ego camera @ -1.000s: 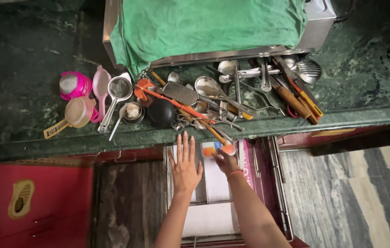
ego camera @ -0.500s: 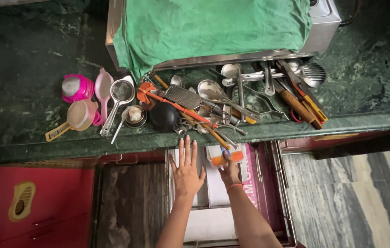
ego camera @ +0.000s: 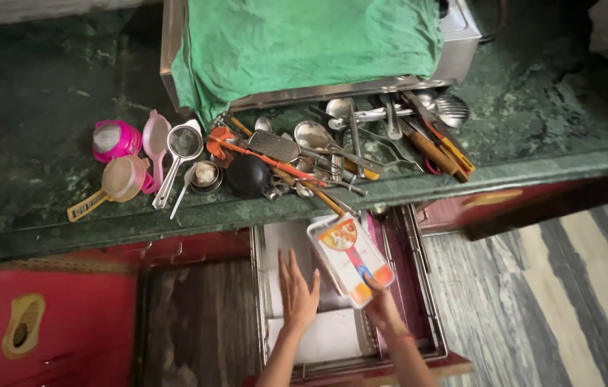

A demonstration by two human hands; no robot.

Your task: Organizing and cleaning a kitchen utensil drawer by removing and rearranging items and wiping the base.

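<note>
Right hand (ego camera: 383, 304) gripping flat packaged utensil (ego camera: 349, 258) (orange-white card), left hand (ego camera: 298, 294) spread flat in drawer (ego camera: 418, 287)

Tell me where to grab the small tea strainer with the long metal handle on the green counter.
Grip the tea strainer by its thin handle, which points toward the counter's front edge. Come from the front, above the drawer; the handle end lies free, while the mesh bowl sits crowded between the pink scoop and other utensils.

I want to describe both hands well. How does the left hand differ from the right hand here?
The left hand is open, fingers spread, palm down on the white liner of the open drawer; the right hand is closed on a flat orange-and-white packet. The left hand holds nothing, while the right hand lifts its packet, tilted, above the drawer. Both are bare, reaching into that drawer.
</note>
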